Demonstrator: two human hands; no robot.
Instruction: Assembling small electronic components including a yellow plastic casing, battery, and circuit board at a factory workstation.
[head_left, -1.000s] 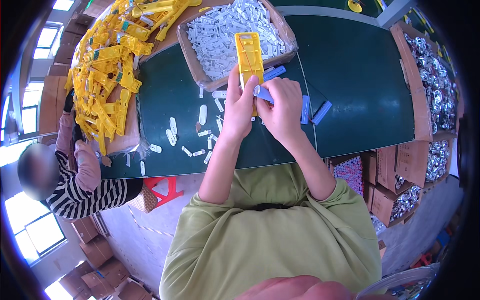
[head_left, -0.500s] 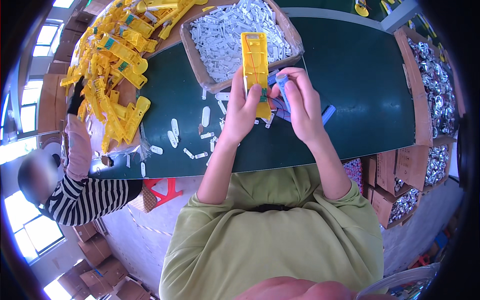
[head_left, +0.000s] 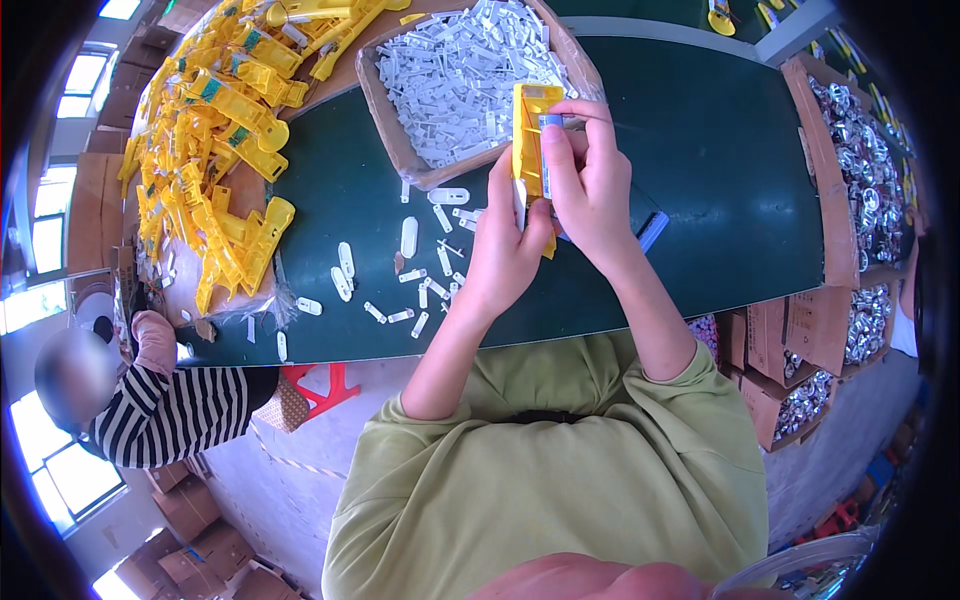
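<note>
A: Where is the workpiece?

B: The yellow housing is raised above the worktop, between the person's 2 hands and just in front of the carton that holds many white parts.

A: State of the hands?

B: Left hand: wrapped around the near end of the housing, supporting it. Right hand: thumb and fingers drawn narrow, gripping a blue cylinder. The cylinder lies lengthwise along the housing's hollow side.

A: Which step is in hand?

B: By my reading, fitting the cylinder to the housing. From where I stand I cannot tell whether it is fully seated; the right fingers cover part of it.

A: What does the next move call for?

B: In my judgement: a firm left hold, the cylinder parallel to the housing, and even thumb pressure along its length. Tilting would risk 1 end riding up.

A: Adjacent items?

B: A 2nd blue cylinder rests on the worktop, right of the right wrist. Loose white pieces lie scattered left of the left hand. The heap of yellow parts is well apart, farther left.
</note>
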